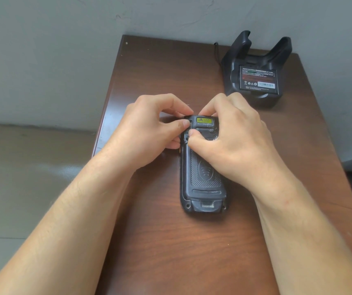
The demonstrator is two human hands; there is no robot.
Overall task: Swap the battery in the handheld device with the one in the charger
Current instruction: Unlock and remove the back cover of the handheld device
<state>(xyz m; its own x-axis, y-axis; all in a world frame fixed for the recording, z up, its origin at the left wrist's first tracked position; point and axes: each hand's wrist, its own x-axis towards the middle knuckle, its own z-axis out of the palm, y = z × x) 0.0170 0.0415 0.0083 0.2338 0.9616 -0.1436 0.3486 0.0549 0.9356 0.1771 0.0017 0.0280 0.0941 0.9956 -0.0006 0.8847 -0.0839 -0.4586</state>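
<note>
The handheld device [202, 177] lies face down on the dark brown wooden desk [170, 241], with its long side pointing away from the person and its back cover turned up. The back cover is black, with a rough textured area and an oval mark in the middle, and at the far end there is a small yellow label [203, 120]. Both hands are at this far end of the device. The left hand [149, 133] comes from the left side; its fingers are curled and the thumb [181, 123] presses against the upper left corner of the device, while the other fingertips touch the far edge. The right hand [232, 141] lies over the right upper part of the back cover; its fingers are bent and its thumb [194, 134] presses on the cover just below the yellow label. So both hands are closed around the top of the device and grip it between thumb and fingers. The lower half of the device is free and rests flat on the desk. The charger [256, 67], a black cradle with two tall arms, stands at the far right corner of the desk, well apart from the hands. A battery [258, 78] with a printed label and a barcode sits in the charger, tilted toward the person. Behind the desk there is a grey wall [64, 50].
</note>
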